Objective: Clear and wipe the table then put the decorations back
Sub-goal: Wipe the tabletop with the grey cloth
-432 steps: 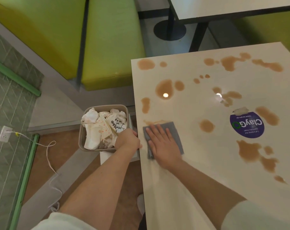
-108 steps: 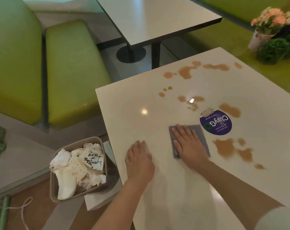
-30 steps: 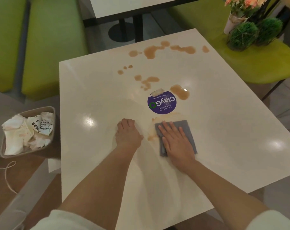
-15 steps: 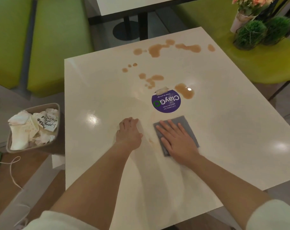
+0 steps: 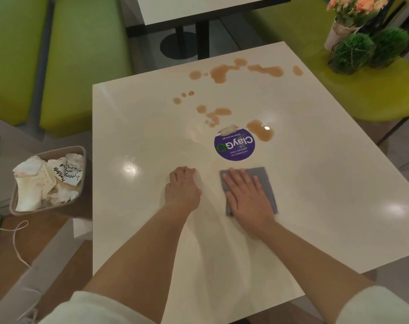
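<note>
Straight fingers (image 5: 239,177) of the right hand (image 5: 248,197) are pressed flat on a grey cloth (image 5: 265,183) near the table (image 5: 315,183) centre, beside a purple sticker (image 5: 234,144); the left hand (image 5: 182,188) is rested loosely alongside, holding nothing. Brown spills (image 5: 260,132) toward the far edge could be smeared across the sticker by a saturated cloth

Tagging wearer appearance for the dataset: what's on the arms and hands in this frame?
Both forearms are bare, with pale cream sleeves ending above the elbows at the bottom edge. The left hand and right hand wear no gloves; no rings, watch or wristbands are visible. No markings show on the sleeves.
</note>
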